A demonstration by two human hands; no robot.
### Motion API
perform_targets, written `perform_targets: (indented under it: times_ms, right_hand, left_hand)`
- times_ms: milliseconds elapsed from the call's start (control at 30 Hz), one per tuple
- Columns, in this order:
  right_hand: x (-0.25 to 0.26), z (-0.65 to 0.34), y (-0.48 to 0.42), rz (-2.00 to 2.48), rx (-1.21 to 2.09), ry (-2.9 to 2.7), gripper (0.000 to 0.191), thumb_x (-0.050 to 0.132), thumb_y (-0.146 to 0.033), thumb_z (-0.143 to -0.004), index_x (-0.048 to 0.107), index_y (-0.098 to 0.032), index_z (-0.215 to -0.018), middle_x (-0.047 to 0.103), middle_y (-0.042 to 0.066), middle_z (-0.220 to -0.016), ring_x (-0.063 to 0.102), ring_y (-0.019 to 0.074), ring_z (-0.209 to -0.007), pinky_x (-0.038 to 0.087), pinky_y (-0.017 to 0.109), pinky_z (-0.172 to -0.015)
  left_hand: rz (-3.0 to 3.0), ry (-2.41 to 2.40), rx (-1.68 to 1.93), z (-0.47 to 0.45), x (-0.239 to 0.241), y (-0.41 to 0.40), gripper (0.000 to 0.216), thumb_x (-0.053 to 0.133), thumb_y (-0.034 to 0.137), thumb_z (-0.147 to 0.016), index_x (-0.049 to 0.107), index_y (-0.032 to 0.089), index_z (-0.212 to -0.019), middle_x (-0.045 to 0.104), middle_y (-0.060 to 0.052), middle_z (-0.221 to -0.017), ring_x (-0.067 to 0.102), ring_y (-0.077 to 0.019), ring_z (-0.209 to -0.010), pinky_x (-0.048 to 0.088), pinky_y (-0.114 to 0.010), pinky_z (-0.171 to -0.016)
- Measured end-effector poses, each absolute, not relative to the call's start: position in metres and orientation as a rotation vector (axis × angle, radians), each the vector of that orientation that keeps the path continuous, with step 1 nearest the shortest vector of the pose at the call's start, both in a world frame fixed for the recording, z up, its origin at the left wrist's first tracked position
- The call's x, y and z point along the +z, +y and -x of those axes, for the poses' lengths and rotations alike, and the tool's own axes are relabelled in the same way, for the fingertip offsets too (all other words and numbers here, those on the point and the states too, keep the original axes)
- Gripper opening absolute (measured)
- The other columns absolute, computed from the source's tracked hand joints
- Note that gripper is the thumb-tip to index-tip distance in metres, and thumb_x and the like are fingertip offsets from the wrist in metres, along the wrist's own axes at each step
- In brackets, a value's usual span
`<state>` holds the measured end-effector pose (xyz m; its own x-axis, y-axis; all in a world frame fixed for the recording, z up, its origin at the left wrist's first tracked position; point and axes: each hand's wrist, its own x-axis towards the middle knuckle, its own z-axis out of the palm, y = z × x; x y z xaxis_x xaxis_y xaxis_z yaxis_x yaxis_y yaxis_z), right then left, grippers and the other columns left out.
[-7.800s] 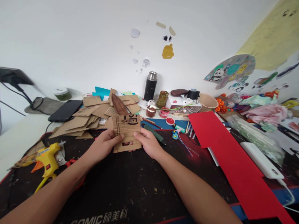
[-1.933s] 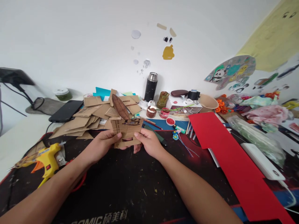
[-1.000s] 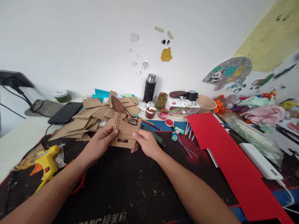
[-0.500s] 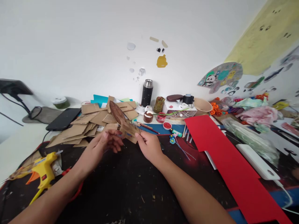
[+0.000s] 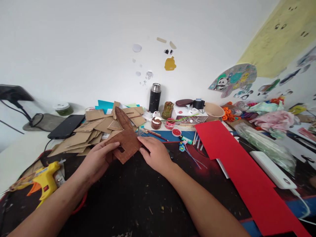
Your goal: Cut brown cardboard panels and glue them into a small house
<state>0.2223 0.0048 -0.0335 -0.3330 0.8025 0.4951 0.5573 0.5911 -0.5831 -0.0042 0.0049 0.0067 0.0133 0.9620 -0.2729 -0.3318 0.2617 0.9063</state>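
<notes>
A brown-painted cardboard piece (image 5: 127,143) with a rectangular notch in its lower edge is held up over the dark table mat. My left hand (image 5: 100,158) grips its left side, thumb lying on the painted face and fingers behind. At its right edge my right hand (image 5: 155,151) pinches the piece between thumb and fingers. Just behind, a long pointed brown piece (image 5: 122,118) leans on the pile of cardboard scraps (image 5: 91,131); whether it touches the held piece, I cannot tell.
To the left lies a yellow glue gun (image 5: 46,179), with a red-handled tool (image 5: 81,205) partly under my left forearm. A black flask (image 5: 155,97) and paint jars (image 5: 156,123) stand at the back. A long red sheet (image 5: 242,168) and white power strip (image 5: 271,169) lie right.
The cardboard piece has turned, so its brown-painted face shows instead of the bare tan side. My left hand has gone from loose fingers beside it to gripping its left side.
</notes>
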Motion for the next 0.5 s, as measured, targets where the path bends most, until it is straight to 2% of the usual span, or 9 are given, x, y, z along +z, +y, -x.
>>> perform_targets:
  times_ms: [100,200,267,367,433,500]
  right_hand:
    - [-0.032,-0.221,0.002,1.078,0.594,-1.934,0.046,0.071,-0.038,-0.101,0.07,-0.029,-0.146,0.072,0.011,-0.146,0.065,0.0308,-0.137,0.046,0.053,-0.12]
    - [-0.031,-0.219,0.001,1.085,0.756,-1.761,0.044,0.071,-0.044,-0.101,0.072,-0.031,-0.143,0.072,0.01,-0.146,0.066,0.0303,-0.137,0.045,0.054,-0.122]
    - [-0.031,-0.218,0.003,1.077,0.899,-1.604,0.044,0.07,-0.047,-0.101,0.073,-0.03,-0.141,0.072,0.011,-0.145,0.069,0.0289,-0.132,0.048,0.051,-0.119]
    - [-0.032,-0.217,0.006,1.064,1.097,-1.366,0.047,0.072,-0.054,-0.097,0.075,-0.027,-0.135,0.075,0.011,-0.138,0.073,0.0274,-0.122,0.056,0.044,-0.106]
    - [-0.033,-0.217,0.008,1.09,1.162,-1.272,0.045,0.073,-0.06,-0.094,0.079,-0.025,-0.123,0.079,0.009,-0.122,0.074,0.0264,-0.111,0.059,0.039,-0.092]
    - [-0.034,-0.216,0.008,1.12,1.204,-1.212,0.044,0.071,-0.065,-0.094,0.08,-0.024,-0.106,0.078,0.006,-0.101,0.072,0.0229,-0.092,0.057,0.033,-0.077]
  left_hand:
    - [-0.737,1.123,1.244,0.009,0.005,0.012,0.04,0.097,0.032,-0.062,0.08,0.022,-0.096,0.084,-0.004,-0.093,0.078,-0.0228,-0.08,0.065,-0.03,-0.069]
    - [-0.727,1.126,1.288,0.015,0.005,0.016,0.035,0.094,0.03,-0.065,0.08,0.026,-0.097,0.085,-0.003,-0.095,0.079,-0.0242,-0.082,0.065,-0.03,-0.068]
    - [-0.717,1.112,1.284,0.017,0.006,0.017,0.035,0.094,0.027,-0.065,0.08,0.026,-0.098,0.086,-0.003,-0.097,0.079,-0.0236,-0.081,0.065,-0.03,-0.066]
    - [-0.699,1.073,1.237,0.014,0.007,0.013,0.037,0.095,0.025,-0.064,0.08,0.022,-0.098,0.085,-0.006,-0.096,0.078,-0.0225,-0.076,0.065,-0.029,-0.064]
    - [-0.68,1.045,1.2,0.01,0.007,0.011,0.037,0.096,0.023,-0.063,0.079,0.02,-0.096,0.085,-0.007,-0.093,0.079,-0.0223,-0.075,0.064,-0.028,-0.063]
    - [-0.655,1.023,1.176,0.006,0.006,0.009,0.035,0.094,0.02,-0.063,0.079,0.018,-0.094,0.085,-0.007,-0.092,0.079,-0.0217,-0.076,0.064,-0.027,-0.064]
